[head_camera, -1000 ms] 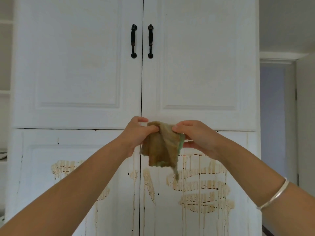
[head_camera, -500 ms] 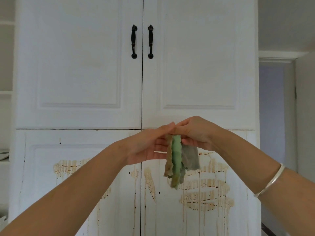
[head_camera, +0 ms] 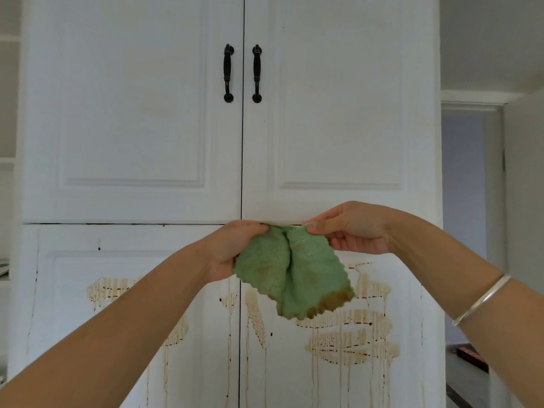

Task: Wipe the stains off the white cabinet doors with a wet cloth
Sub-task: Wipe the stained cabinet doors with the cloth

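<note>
Two bare forearms reach up from the lower corners of the frame, with one silver bangle on the right wrist. The two hands meet at centre frame, raised and level with each other. The left hand pinches the top left corner of the one green cloth, fingers bunched on it. The right hand nips the top right corner between thumb and forefinger, its other fingers curled below. The cloth hangs spread between them, creased down its middle and brown at its lower right edge.

Behind it stand four white doors. The two lower doors carry brown looping stains and drip lines. The two upper doors each have one black handle, making two. A doorway shows at the right.
</note>
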The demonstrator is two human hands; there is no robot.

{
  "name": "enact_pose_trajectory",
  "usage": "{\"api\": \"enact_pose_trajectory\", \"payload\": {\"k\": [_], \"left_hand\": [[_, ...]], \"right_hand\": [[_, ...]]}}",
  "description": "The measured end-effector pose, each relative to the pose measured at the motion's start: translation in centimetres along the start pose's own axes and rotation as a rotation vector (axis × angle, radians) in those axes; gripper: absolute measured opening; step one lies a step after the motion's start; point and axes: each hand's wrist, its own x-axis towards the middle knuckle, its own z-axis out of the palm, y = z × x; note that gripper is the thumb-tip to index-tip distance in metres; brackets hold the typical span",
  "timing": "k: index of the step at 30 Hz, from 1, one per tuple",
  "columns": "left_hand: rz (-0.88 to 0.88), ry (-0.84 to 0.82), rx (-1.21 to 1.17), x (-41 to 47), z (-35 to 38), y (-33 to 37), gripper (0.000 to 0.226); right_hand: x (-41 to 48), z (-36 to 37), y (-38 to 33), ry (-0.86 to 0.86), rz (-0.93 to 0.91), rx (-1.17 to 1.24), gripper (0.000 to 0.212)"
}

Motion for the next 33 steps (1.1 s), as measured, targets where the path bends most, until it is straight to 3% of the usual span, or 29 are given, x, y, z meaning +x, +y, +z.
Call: {"api": "enact_pose_trajectory", "payload": {"k": [4,8,11,15,17,21,23,26,28,33], "left_hand": [[-0.055,0.118,-0.021,0.6,-0.5,0.1,0.025],[-0.116,0.054,-0.070,0.6,-1.4,0.1,0.027],[-0.115,0.025,0.003,0.8,-1.8,-0.3,0.035],[-0.106,0.219,0.191,1.0,-2.1,-1.1,0.016],[-0.146,0.230,0.326,0.7,-2.3,-1.0,0.018],[-0.289,0.084,0.668,-0.2,-2.2,-0.5,0.025],[-0.187,0.039,0.783,0.1,-1.9,-0.9,0.024],[0.087,-0.070,0.488,0.6,-1.1,-0.8,0.042],[0.122,-0.210,0.275,0.6,-0.2,-0.3,0.048],[0.082,-0.277,0.396,0.7,0.6,0.3,0.032]], "right_hand": [[0.5,-0.1,0.1,0.218,-0.084,-0.180,0.013],[1.0,0.0,-0.1,0.347,-0.161,-0.150,0.015],[1.0,0.1,-0.2,0.440,-0.220,-0.167,0.020],[0.8,0.2,-1.1,0.501,-0.376,-0.244,0.018],[0.5,0.2,-1.8,0.516,-0.462,-0.289,0.016],[0.3,0.1,-3.2,0.525,-0.581,-0.412,0.013],[0.2,0.3,-3.6,0.466,-0.578,-0.473,0.012],[0.1,1.0,-3.9,0.329,-0.546,-0.531,0.011],[0.2,1.4,-4.0,0.292,-0.560,-0.545,0.010],[0.2,0.7,-4.2,0.347,-0.597,-0.568,0.011]]}}
